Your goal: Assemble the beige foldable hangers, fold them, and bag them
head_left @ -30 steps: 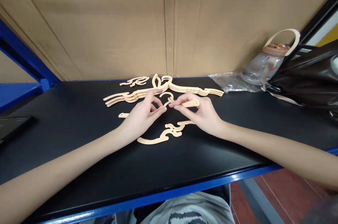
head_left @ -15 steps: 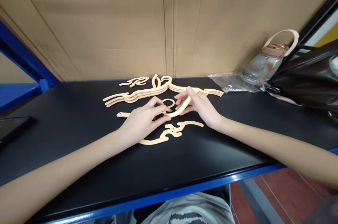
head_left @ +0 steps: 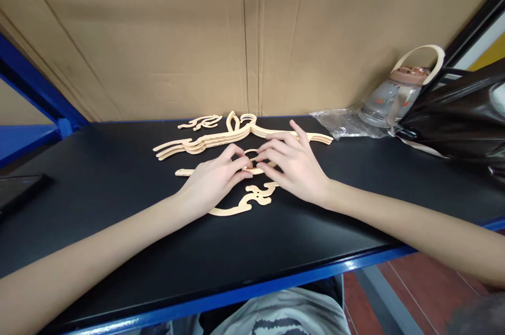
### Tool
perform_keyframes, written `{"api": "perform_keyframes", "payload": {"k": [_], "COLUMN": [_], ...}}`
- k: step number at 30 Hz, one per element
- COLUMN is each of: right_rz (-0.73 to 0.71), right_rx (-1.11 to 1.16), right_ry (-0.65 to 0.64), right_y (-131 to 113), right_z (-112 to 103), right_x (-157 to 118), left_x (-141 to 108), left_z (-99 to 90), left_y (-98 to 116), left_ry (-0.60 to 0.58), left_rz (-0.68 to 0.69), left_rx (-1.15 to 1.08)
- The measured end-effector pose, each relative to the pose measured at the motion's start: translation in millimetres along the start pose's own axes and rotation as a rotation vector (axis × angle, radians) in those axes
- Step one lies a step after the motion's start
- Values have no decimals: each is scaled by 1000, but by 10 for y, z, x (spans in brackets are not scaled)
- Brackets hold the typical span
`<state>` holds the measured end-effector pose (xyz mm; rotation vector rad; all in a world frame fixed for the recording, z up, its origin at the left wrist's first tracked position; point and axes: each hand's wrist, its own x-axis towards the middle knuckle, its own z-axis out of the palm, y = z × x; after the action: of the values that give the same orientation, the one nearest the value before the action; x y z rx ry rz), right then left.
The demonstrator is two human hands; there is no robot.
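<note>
Cream-coloured and curved, the hanger [head_left: 258,171] sits between the two hands near the middle of the table [head_left: 276,245], its round hook [head_left: 250,151] just beyond the fingertips. The left hand [head_left: 219,174] comes in from the lower left, forearm laid out in a long slant and wrist nearly straight, back of the hand turned up. Its thumb and bent fingers pinch together on the near end of the hanger. The right hand [head_left: 295,169] meets it from the other side, palm down, wrist slightly bent, with the forearm running off to the right edge. Its fingers are spread and gently curled, thumb lowest, the farthest finger lifted clear and pointing up; the tips reach the hanger, but whether they grip it I cannot tell

A strip [head_left: 183,172] pokes out from behind the left hand. Nearer the person, loose parts [head_left: 231,212] lie on the table, partly covered by the left hand and the right. Behind the hands is a stack [head_left: 221,138] of hangers, with small pieces [head_left: 210,125] to its left. At the far right, a bottle [head_left: 389,98] leans beside a clear wrapper [head_left: 341,124]
</note>
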<state>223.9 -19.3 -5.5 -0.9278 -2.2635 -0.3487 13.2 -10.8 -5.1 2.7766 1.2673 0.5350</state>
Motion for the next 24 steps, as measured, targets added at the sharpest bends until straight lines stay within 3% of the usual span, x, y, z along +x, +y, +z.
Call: {"api": "perform_keyframes", "payload": {"k": [4,7,13,24], "right_rz": [-110,-49,76,183], "right_rx": [-11,61,196,272], "right_ry": [-171,-269,-298,-318], "right_y": [-11,14,12,75], "right_z": [32,41,13,46], "right_x": [1,-5,-12,18], "left_x": [-6,-9,5,39], "left_z": [-4,-9,4,29], "left_y": [-2,1,-23,-29], "left_ry": [17,9,24,100], "left_rz": [-21,-30,-37,-186], "left_rx": [36,22,-91,-642]}}
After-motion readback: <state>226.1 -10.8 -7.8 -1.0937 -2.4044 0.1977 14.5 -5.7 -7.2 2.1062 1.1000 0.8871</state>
